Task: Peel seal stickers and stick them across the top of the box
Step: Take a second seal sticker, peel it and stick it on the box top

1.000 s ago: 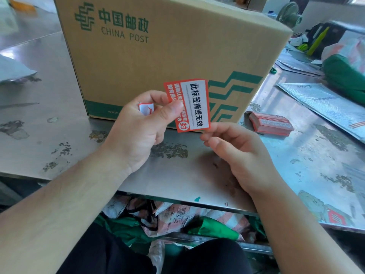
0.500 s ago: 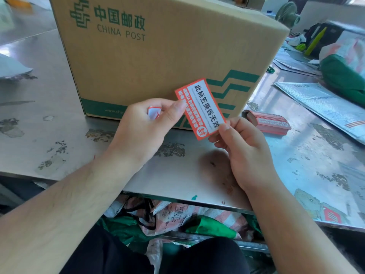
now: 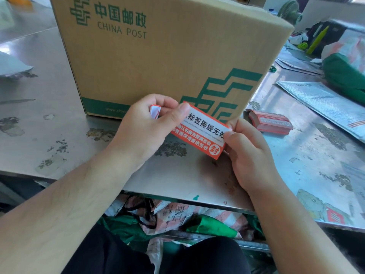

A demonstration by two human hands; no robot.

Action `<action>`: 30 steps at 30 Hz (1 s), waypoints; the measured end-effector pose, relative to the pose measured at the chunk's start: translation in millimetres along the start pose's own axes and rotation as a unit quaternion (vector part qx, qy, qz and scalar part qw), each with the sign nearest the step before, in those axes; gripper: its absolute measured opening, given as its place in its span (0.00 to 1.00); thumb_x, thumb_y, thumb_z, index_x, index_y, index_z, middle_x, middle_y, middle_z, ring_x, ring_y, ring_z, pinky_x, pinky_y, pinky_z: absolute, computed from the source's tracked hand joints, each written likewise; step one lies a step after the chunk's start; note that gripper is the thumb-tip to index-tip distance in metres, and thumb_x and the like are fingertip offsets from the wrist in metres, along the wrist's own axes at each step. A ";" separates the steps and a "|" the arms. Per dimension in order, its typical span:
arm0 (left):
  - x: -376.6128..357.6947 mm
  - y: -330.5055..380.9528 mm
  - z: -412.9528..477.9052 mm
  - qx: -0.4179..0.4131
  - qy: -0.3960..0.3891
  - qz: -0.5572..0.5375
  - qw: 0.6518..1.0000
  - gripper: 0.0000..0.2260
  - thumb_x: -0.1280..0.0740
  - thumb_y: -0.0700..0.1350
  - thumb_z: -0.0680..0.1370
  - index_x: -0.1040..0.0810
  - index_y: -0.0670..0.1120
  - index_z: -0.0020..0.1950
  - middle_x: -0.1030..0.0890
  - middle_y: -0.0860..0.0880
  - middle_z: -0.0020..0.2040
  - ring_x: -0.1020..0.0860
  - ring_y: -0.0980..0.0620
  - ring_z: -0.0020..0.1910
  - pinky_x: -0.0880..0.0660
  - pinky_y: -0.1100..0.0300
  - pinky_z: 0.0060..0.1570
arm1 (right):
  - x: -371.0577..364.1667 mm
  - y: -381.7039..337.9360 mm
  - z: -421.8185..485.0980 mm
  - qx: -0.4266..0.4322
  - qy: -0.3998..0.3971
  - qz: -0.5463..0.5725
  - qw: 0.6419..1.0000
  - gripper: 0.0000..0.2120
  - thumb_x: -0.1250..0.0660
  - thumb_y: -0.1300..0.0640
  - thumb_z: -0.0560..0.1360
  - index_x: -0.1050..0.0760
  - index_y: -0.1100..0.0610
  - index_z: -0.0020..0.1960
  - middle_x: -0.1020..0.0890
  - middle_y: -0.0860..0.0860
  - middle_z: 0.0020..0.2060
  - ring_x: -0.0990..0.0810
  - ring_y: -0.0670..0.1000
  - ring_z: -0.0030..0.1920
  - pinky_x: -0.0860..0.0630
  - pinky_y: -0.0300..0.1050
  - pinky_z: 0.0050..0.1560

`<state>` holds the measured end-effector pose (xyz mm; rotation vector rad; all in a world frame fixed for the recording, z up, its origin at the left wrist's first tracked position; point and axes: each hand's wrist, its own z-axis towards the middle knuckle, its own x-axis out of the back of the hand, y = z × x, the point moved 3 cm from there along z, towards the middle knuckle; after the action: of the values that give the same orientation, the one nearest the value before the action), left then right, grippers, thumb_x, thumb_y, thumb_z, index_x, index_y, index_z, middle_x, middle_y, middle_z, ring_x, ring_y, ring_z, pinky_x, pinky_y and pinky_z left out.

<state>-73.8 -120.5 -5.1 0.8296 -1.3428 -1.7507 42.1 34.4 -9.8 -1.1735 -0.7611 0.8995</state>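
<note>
Nearest, under the table edge, lie crumpled green and striped bags (image 3: 213, 224) above the person's dark trousers. Over the near part of the worn metal table (image 3: 59, 135) both hands hold 1 red and white seal sticker (image 3: 201, 131) in the air, printed face up and tilted down toward the right. The left hand (image 3: 146, 127) pinches its left end between thumb and fingers, and the same hand's curled fingers also grip a small crumpled scrap of white and red paper (image 3: 155, 111). The right hand (image 3: 246, 153) pinches the sticker's right end with thumb and fingertips. The sticker hangs just in front of the lower right part of the box (image 3: 167, 62), a large brown carton with green China Post print that stands on the table. Whether the sticker touches the box cannot be told. Right of the box, on the table, lies 1 stack of red stickers (image 3: 270, 121). Farther right lies a silver padded mailer (image 3: 325, 103), with a green bag (image 3: 345, 76) beyond it. A green fan (image 3: 290, 10) stands at the far right.
</note>
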 end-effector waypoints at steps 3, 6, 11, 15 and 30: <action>-1.3 -0.5 -0.8 -0.003 -0.023 0.045 0.999 0.14 0.26 0.57 0.69 0.16 0.47 0.47 0.14 0.49 0.43 0.17 0.52 0.43 0.21 0.53 0.52 | 0.5 -0.4 -0.1 0.002 -0.002 0.011 1.000 0.03 0.35 0.50 0.65 0.26 0.47 0.33 0.25 0.57 0.36 0.28 0.56 0.40 0.33 0.51 0.42; -1.9 1.7 -1.4 -0.018 -0.034 0.031 0.999 0.05 0.26 0.47 0.73 0.18 0.46 0.41 0.15 0.51 0.38 0.20 0.55 0.39 0.23 0.62 0.46 | 1.4 0.2 0.4 0.001 0.000 0.017 1.000 0.03 0.35 0.51 0.66 0.26 0.46 0.34 0.23 0.59 0.39 0.25 0.57 0.43 0.32 0.54 0.45; -0.7 2.8 -1.3 -0.031 -0.015 -0.008 0.999 0.06 0.25 0.45 0.72 0.20 0.48 0.36 0.18 0.53 0.34 0.21 0.57 0.33 0.25 0.65 0.41 | 2.8 1.0 4.3 0.031 0.049 -0.004 0.998 0.03 0.33 0.57 0.73 0.27 0.52 0.41 0.19 0.49 0.35 0.21 0.50 0.37 0.26 0.43 0.40; -0.9 5.1 -2.9 -0.044 -0.010 -0.006 0.999 0.07 0.26 0.42 0.73 0.22 0.46 0.37 0.21 0.58 0.28 0.25 0.63 0.26 0.29 0.73 0.32 | 5.9 1.7 5.8 0.023 0.078 0.003 0.997 0.10 0.30 0.56 0.72 0.27 0.56 0.51 0.17 0.48 0.36 0.19 0.48 0.35 0.25 0.39 0.37; 1.1 1.9 -2.8 -0.060 0.008 0.036 0.997 0.04 0.26 0.47 0.72 0.18 0.50 0.39 0.15 0.52 0.39 0.18 0.54 0.41 0.21 0.54 0.51 | 11.6 3.7 7.5 0.019 0.115 -0.069 0.991 0.05 0.30 0.53 0.75 0.20 0.51 0.40 0.16 0.45 0.35 0.22 0.46 0.38 0.24 0.40 0.40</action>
<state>-71.6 -123.1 -4.0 0.7177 -1.2290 -1.7462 40.1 48.6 -11.2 -1.1530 -0.6262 0.6471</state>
